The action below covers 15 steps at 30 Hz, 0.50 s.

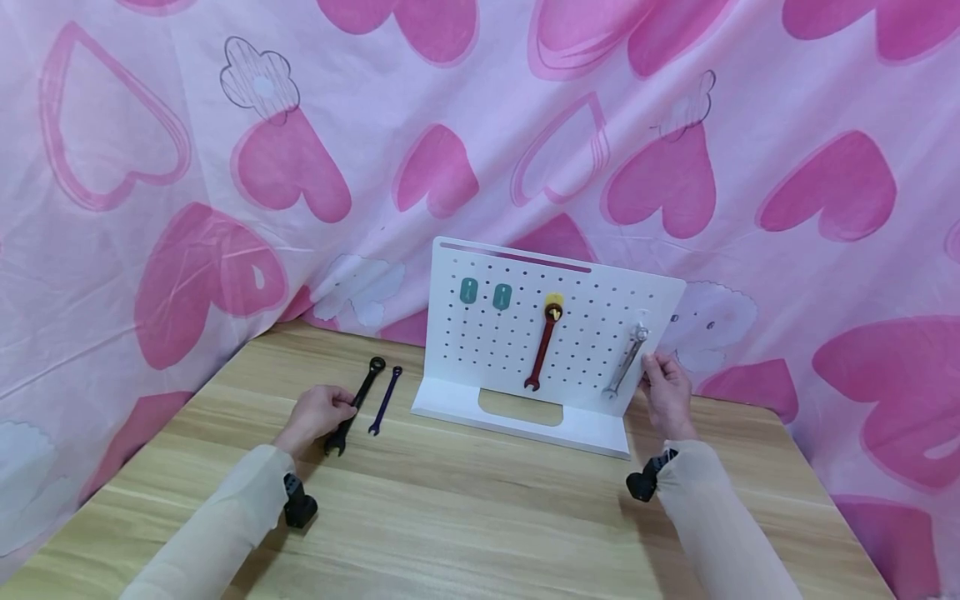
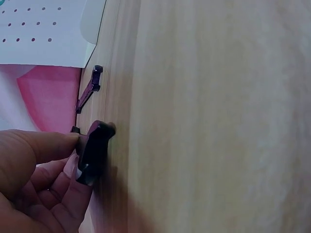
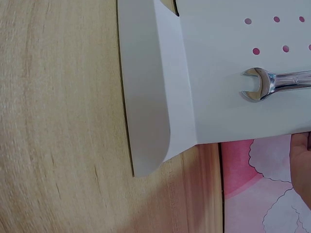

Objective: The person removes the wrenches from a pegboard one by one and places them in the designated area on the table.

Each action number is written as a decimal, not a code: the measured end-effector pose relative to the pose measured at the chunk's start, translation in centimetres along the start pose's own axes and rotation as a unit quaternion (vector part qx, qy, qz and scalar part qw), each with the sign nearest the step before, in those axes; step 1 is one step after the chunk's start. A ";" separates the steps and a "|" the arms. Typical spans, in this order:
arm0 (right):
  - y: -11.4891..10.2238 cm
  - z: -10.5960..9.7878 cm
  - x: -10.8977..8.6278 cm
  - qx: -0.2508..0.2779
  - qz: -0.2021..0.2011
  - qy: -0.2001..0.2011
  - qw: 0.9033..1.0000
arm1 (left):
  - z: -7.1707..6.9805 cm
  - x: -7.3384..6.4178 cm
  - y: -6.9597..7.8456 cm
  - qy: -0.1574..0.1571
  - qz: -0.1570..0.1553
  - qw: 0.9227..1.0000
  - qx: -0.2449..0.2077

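My left hand (image 1: 324, 414) pinches a black wrench (image 1: 364, 390) between thumb and fingers at the table's left side; the left wrist view shows the wrench's open end (image 2: 97, 148) close to the wood. Beside it lies a smaller dark purple wrench (image 1: 386, 402). My right hand (image 1: 666, 390) holds the right edge of a white pegboard (image 1: 510, 350) that stands on its own base. On the board, a red wrench (image 1: 542, 350) hangs from a yellow hook (image 1: 554, 298). Near the right edge hangs a silver wrench (image 1: 626, 364), its open end also in the right wrist view.
Two green hooks (image 1: 468, 291) with nothing on them sit at the board's upper left. The board's base (image 1: 450, 398) rests on the wooden table (image 1: 480, 517). A pink heart-patterned cloth (image 1: 375, 125) hangs behind the table.
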State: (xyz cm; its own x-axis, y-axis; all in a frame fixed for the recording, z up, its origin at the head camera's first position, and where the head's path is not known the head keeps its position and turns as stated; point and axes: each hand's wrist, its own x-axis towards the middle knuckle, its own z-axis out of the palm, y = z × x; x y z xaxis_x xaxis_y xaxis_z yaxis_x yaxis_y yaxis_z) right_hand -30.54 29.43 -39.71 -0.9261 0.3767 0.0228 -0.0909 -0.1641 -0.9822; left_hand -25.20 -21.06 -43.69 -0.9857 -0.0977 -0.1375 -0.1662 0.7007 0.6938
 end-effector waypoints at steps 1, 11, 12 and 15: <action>0.0 0.0 0.0 0.001 0.001 0.000 1.000 | 0.0 0.0 0.0 -0.002 0.000 1.000 -0.002; 0.0 0.0 0.1 0.002 0.004 -0.002 1.000 | 0.0 0.0 0.1 -0.010 -0.011 1.000 -0.001; 0.0 0.0 0.2 0.004 0.004 -0.001 1.000 | 0.1 0.0 0.2 -0.009 -0.010 1.000 -0.001; 0.0 0.1 0.2 0.018 0.003 -0.001 1.000 | 0.0 -0.1 0.2 -0.006 0.000 1.000 0.004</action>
State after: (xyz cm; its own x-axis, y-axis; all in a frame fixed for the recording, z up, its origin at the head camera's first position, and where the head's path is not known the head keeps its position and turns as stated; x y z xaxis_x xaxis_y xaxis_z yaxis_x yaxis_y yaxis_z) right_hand -30.76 29.41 -39.69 -0.9271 0.3745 0.0170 -0.0982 -0.1990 -0.9751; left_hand -25.12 -20.86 -43.55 -0.9853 -0.0898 -0.1453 -0.1659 0.7058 0.6887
